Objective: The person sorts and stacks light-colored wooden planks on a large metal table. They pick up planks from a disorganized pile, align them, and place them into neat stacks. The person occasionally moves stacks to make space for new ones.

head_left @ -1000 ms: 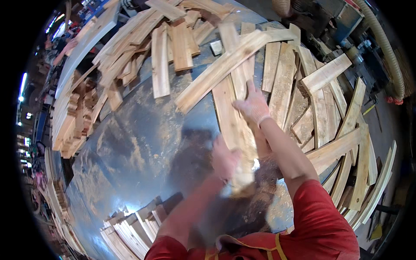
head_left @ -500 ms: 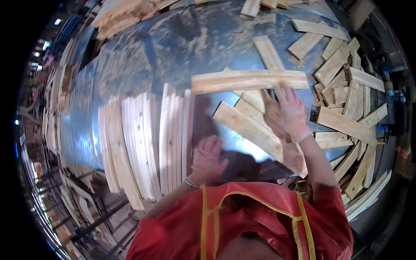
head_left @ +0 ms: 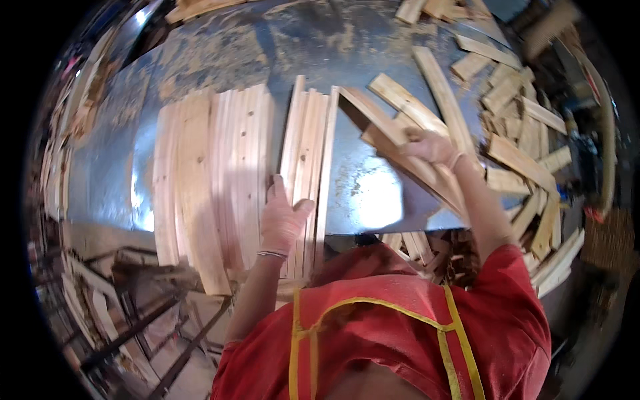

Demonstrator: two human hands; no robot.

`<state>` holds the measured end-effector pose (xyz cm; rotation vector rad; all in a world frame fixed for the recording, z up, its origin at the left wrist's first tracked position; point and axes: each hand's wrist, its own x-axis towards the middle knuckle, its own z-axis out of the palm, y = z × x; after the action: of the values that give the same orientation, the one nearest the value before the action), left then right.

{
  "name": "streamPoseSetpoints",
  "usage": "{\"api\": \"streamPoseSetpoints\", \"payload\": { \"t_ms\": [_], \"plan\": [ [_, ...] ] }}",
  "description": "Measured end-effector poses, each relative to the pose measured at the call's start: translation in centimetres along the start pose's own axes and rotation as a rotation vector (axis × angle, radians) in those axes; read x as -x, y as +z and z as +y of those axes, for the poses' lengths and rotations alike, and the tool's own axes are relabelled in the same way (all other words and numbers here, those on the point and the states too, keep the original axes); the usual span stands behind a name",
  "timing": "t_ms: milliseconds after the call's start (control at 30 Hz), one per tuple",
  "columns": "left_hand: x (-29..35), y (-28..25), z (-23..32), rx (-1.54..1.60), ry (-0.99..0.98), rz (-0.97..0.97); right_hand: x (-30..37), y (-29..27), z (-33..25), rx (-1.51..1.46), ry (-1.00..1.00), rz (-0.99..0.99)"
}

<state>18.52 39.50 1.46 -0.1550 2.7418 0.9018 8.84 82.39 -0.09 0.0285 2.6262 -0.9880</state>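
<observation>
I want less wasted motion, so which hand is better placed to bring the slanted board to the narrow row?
Probably your right hand: it has hold of the slanted board. Your left hand rests at the narrow row of boards, so it looks better suited to steadying that.

Pale board row (head_left: 308, 147) and single wooden plank (head_left: 381, 124), tabletop's (head_left: 300, 47) front edge
The row stands packed on edge, near ends overhanging; to its right the plank slants, far end just beside it.
</observation>
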Motion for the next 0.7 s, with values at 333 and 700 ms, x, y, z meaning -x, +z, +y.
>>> {"api": "streamPoseSetpoints", "payload": {
  "t_ms": [333, 700],
  "plan": [
    [1.1, 1.7, -0.6, -0.130, 0.080, 0.001, 6.2, 13.7, -12.1, -0.088, -0.076, 0.039],
    [0.5, 2.6, -0.1, -0.037, -0.081, 0.008, 4.7, 4.7, -3.0, 0.043, 0.121, -0.042]
  ]
}}
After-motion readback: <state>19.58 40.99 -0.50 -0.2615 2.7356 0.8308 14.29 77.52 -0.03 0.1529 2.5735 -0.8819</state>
